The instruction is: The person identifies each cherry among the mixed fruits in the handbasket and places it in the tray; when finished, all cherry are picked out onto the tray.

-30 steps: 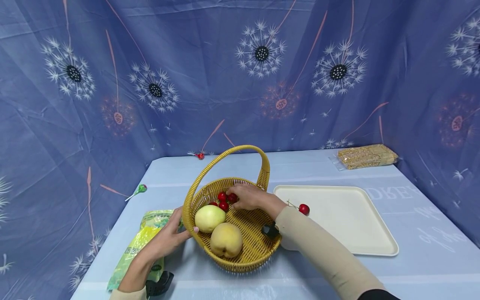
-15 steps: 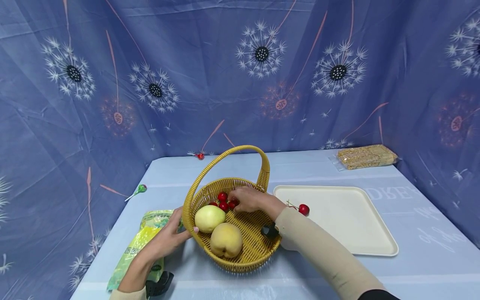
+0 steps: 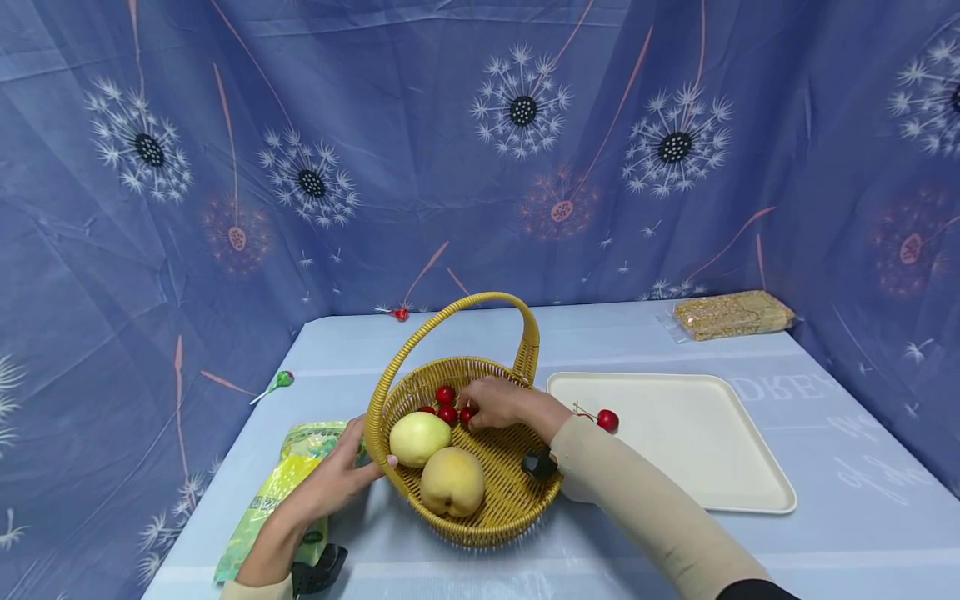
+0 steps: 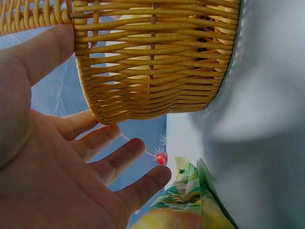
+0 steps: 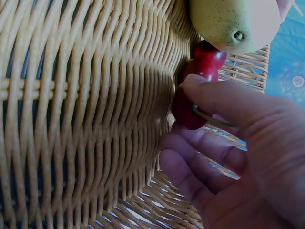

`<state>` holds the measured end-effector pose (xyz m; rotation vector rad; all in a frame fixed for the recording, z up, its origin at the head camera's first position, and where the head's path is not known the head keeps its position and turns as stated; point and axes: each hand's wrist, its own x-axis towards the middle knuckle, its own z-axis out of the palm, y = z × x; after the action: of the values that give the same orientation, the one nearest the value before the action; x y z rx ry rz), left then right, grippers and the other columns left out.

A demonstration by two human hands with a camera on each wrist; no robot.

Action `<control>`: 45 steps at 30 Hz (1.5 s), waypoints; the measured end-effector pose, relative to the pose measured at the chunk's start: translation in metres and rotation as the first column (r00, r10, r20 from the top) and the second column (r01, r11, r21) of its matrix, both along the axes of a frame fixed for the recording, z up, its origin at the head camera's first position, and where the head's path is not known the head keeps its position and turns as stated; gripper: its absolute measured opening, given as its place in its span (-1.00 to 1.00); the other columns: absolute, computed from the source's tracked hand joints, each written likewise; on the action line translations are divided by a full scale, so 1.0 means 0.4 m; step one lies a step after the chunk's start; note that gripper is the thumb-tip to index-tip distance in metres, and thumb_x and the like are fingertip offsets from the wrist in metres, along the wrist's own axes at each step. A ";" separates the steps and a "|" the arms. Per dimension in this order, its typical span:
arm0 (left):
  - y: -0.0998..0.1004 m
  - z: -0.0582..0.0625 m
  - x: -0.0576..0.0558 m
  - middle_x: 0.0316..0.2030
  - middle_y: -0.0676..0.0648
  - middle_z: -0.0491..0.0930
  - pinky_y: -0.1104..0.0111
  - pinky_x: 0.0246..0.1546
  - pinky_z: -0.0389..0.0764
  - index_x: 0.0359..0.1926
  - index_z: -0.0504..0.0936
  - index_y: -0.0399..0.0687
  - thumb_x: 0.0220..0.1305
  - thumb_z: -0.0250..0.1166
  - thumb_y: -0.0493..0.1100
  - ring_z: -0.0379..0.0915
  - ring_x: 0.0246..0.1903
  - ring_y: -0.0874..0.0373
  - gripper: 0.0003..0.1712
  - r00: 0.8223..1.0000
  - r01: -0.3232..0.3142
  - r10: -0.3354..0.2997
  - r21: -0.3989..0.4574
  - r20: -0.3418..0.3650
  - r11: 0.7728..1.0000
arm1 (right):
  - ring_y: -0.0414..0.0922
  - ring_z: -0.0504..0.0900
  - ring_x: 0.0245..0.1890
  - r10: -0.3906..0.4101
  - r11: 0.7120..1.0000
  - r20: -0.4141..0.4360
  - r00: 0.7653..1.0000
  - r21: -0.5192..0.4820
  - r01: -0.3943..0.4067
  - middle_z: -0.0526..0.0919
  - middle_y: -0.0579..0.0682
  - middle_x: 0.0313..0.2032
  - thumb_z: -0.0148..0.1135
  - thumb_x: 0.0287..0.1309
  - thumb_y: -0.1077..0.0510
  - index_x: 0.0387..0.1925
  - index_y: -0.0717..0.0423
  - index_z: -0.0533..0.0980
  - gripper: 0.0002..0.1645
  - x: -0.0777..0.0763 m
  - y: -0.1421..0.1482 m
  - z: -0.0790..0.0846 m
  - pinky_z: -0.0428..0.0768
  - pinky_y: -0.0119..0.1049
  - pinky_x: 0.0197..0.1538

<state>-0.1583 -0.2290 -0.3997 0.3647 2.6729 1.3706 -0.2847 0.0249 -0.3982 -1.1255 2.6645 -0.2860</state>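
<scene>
A yellow wicker basket (image 3: 525, 479) with a tall arched handle stands mid-table. In it lie a pale yellow-green fruit (image 3: 420, 438), a larger yellow peach-like fruit (image 3: 453, 482) and several red cherries (image 3: 446, 394). My right hand (image 3: 495, 402) reaches inside; its thumb and forefinger pinch a cherry (image 5: 188, 112) with a green stem, low against the wicker. The other right fingers are loosely bent. My left hand (image 3: 341, 475) is at the basket's left side: thumb on the rim by the handle's foot, fingers spread and fairly straight, some touching the outside wall.
To the right, a cream tray (image 3: 675, 450) bears one cherry (image 3: 608, 420) near its left edge. Green-yellow packets (image 3: 270, 508) lie by my left forearm. A green lollipop (image 3: 282, 379), a red lollipop-like item (image 3: 401, 314) and a bagged golden block (image 3: 735, 315) lie farther off.
My right hand and the cherry at its fingertips have shifted slightly nearer inside the basket, a little apart from the other cherries. My left hand and the basket stay put.
</scene>
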 end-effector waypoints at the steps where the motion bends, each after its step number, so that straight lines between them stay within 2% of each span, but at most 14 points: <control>1: 0.000 0.000 0.000 0.40 -0.24 -0.03 -0.35 0.25 0.04 0.44 0.00 0.02 0.24 0.26 0.04 -0.19 0.41 -0.27 -0.12 1.000 0.001 -0.001 0.000 0.000 1.000 | -0.17 0.55 -0.09 0.005 1.000 -0.010 1.000 -0.001 -0.005 0.64 -0.10 -0.05 0.33 0.08 0.06 0.02 -0.02 0.56 -0.58 0.000 -0.001 0.002 0.51 -0.26 0.04; 6: -0.001 0.000 -0.001 0.40 -0.24 -0.03 -0.35 0.24 0.05 0.45 -0.01 0.04 0.24 0.25 0.03 -0.19 0.41 -0.27 -0.12 1.000 0.003 -0.003 0.001 0.001 1.000 | -0.15 0.54 -0.06 0.002 1.000 -0.024 1.000 -0.025 -0.003 0.63 -0.08 -0.04 0.32 0.09 0.04 0.02 -0.01 0.56 -0.58 0.003 -0.002 0.027 0.50 -0.24 0.07; 13: -0.002 0.003 -0.001 0.41 -0.23 -0.03 -0.34 0.25 0.04 0.43 0.03 0.00 0.23 0.26 0.03 -0.20 0.42 -0.24 -0.13 1.000 0.009 -0.009 0.007 -0.007 1.000 | -0.12 0.51 0.01 -0.040 0.995 0.031 0.999 -0.087 0.043 0.56 -0.06 0.00 0.28 0.15 0.04 0.08 -0.02 0.51 -0.56 0.028 0.004 0.085 0.47 -0.17 0.12; 21: -0.003 -0.002 -0.001 0.40 -0.25 -0.03 -0.35 0.24 0.03 0.44 0.01 -0.03 0.25 0.25 0.01 -0.20 0.42 -0.26 -0.14 1.000 0.013 -0.013 0.005 -0.010 1.000 | -0.18 0.54 -0.13 -0.034 0.985 0.008 0.999 -0.171 0.035 0.54 -0.15 -0.05 0.25 0.18 0.02 0.11 -0.10 0.48 -0.56 0.068 0.028 0.139 0.49 -0.27 -0.04; 29: -0.004 0.000 0.000 0.40 -0.24 -0.03 -0.35 0.24 0.03 0.44 0.01 -0.01 0.24 0.26 0.03 -0.19 0.42 -0.24 -0.12 1.000 0.008 -0.008 -0.002 -0.005 1.000 | -0.25 0.53 -0.25 -0.028 0.958 -0.084 0.996 -0.287 0.003 0.54 -0.21 -0.17 0.28 0.14 -0.02 0.06 -0.11 0.53 -0.58 0.102 0.069 0.174 0.52 -0.41 -0.21; 36: 0.000 0.002 0.000 0.39 -0.27 -0.02 -0.34 0.24 0.05 0.43 0.03 -0.04 0.24 0.26 0.01 -0.18 0.41 -0.27 -0.14 1.000 0.007 -0.006 0.003 -0.016 1.000 | -0.16 0.55 -0.20 -0.052 0.925 -0.140 0.989 -0.379 -0.005 0.56 -0.17 -0.16 0.26 0.13 0.03 0.06 -0.07 0.53 -0.58 0.127 0.129 0.196 0.52 -0.36 -0.18; 45: 0.000 0.002 0.001 0.40 -0.25 0.00 -0.34 0.25 0.04 0.43 0.05 -0.01 0.24 0.26 0.00 -0.17 0.41 -0.25 -0.16 1.000 0.015 -0.014 0.009 -0.024 1.000 | -0.17 0.55 -0.16 -0.153 0.885 -0.156 0.976 -0.461 0.065 0.58 -0.18 -0.15 0.31 0.11 0.03 0.07 -0.07 0.53 -0.56 0.155 0.244 0.209 0.53 -0.30 -0.17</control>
<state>-0.1577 -0.2289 -0.3990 0.4032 2.6789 1.3833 -0.2229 0.1223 -0.3148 -1.1721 2.9216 -0.9106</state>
